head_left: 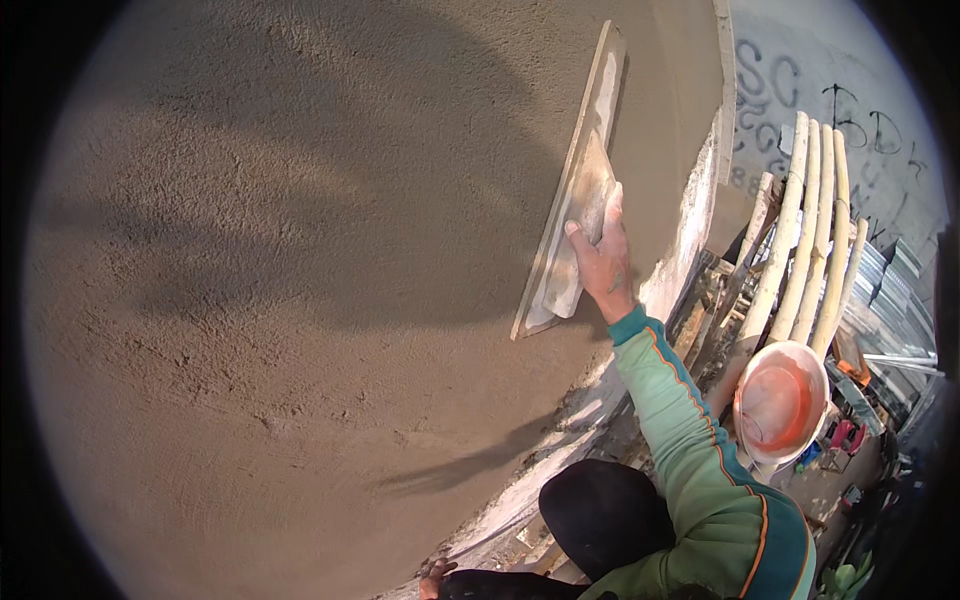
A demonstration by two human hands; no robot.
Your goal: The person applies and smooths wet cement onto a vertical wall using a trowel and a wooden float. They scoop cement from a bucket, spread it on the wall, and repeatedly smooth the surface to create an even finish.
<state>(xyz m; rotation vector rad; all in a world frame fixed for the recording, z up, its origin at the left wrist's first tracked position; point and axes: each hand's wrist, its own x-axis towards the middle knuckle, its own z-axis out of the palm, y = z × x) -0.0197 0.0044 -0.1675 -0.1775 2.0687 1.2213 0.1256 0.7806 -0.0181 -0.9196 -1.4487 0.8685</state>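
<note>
My right hand (603, 262), in a green and teal sleeve with orange piping, is closed around the grip of a plastering float (570, 195). Its thumb lies on the left side of the grip. The float is long, narrow and smeared with pale mortar; it lies tilted against the wet grey-brown plaster (330, 230). Around the float the plaster is fairly smooth, while rougher, pitted patches show farther left. My left hand is not in view. At the bottom edge, bare skin (435, 578) shows past a black trouser leg, probably part of a foot.
Right of the plaster runs a whitish, crusted edge (690, 225). Beyond it stand several peeled wooden poles (812, 235), a pale bucket (782, 398) with a reddish inside, and metal sheets (895, 290). My black-clad knee (605, 515) is bent near the lower edge.
</note>
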